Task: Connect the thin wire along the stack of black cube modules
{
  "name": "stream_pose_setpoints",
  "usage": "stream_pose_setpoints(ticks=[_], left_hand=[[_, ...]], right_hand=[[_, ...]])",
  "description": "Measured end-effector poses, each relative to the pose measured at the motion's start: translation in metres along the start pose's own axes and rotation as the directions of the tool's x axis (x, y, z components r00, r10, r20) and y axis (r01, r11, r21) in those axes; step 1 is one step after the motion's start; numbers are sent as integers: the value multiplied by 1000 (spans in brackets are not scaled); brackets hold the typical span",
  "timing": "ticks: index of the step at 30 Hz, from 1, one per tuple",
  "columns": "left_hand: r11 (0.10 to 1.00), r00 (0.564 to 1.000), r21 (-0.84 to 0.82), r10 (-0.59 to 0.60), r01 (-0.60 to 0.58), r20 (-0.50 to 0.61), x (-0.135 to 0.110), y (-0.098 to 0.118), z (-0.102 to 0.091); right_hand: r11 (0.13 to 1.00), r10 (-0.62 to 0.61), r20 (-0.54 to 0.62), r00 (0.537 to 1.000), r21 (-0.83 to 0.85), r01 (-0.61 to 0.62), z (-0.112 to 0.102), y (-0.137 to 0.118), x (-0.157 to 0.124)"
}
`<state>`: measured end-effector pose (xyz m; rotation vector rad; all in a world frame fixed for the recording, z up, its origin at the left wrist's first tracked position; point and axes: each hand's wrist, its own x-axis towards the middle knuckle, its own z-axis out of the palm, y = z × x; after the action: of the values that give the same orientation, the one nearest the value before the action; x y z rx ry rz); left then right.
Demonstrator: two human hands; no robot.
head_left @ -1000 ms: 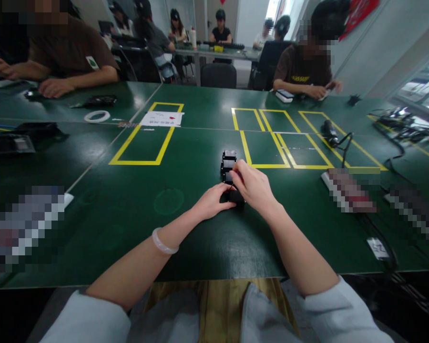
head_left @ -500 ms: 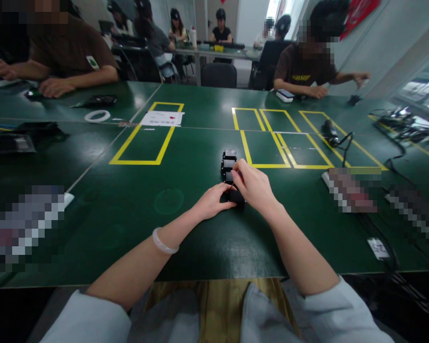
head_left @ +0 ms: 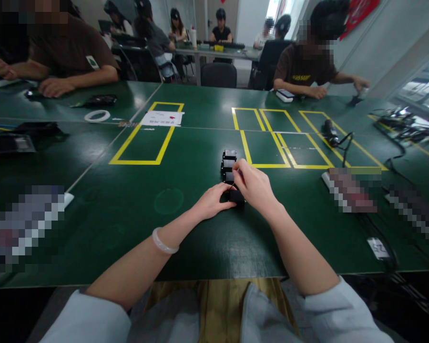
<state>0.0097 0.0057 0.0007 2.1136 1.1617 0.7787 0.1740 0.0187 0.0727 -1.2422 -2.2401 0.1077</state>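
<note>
On the green table (head_left: 203, 238) a row of black box-shaped parts (head_left: 229, 164) points away from me. Nearest to me is another black block (head_left: 237, 197), gripped between the thumb and fingers of my left hand (head_left: 213, 201). My right hand (head_left: 256, 188) is just above and to the right of it, thumb and forefinger pinched around a thin dark rod (head_left: 232, 186). The rod slants down towards the black block; its tip is too small to make out. A pale bracelet (head_left: 164, 242) circles my left wrist.
Yellow tape outlines (head_left: 159, 162) mark the table, with a paper sheet (head_left: 162, 118) across one. Blurred-out devices lie left and right. A black cylindrical device (head_left: 331, 133) with a cable and a heap of cables (head_left: 411, 124) are at the right. Co-workers sit across the table.
My two hands and the black blocks look almost unmoved. Across the table at the right, a co-worker's hand has lowered slightly.
</note>
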Motion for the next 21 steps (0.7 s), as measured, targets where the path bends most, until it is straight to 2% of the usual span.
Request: stream_pose_setpoints(ticks=[15,21], left_hand=[[1000,1000,-12,4,-4,1,1,-1,1],[1000,1000,-10,6,-6,-4,0,-2,1]], right_hand=[[1000,27,37,999,13,-27,0,1,0],[998,60,60,996,-40,-58,-1,-1,1]])
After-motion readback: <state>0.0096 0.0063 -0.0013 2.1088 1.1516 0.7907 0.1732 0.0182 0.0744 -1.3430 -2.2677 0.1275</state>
